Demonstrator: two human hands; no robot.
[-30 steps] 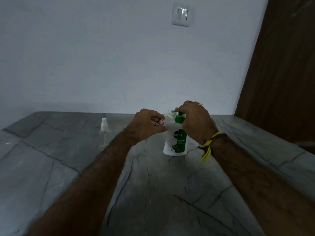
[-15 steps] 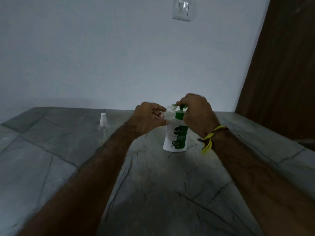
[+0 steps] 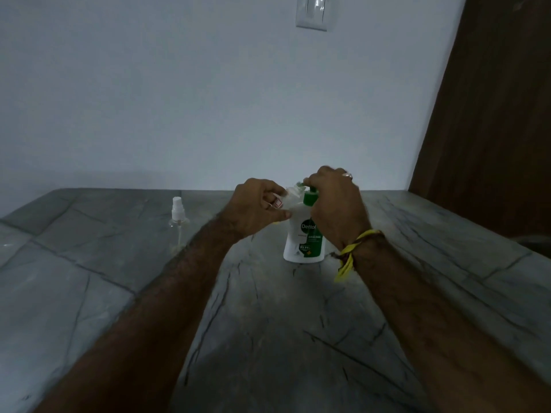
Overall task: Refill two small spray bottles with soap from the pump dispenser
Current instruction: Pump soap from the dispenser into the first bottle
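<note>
A: Soap goes in through a narrow neck, so what are the hands doing?

B: The right hand (image 3: 334,201) is curled over the green pump head of the pump dispenser (image 3: 303,234), fingers wrapped on top. The left hand (image 3: 256,208) pinches a small clear bottle, I think one of the two spray bottles, right against the spout; it is mostly hidden behind the fingers, so I cannot tell whether its mouth sits under the nozzle.

A: And the dispenser itself?

B: Upright on the grey stone counter (image 3: 268,323), between the two hands, near the wall.

A: How would you press it well?

B: Slowly, I'd say, in short strokes, with the bottle mouth touching the spout tip so the soap runs in rather than down the outside. Keeping the dispenser's base flat matters too, since a hard push could tip it.

A: The other one?

B: A capped spray bottle (image 3: 178,220) stands well apart to the left, untouched.
</note>
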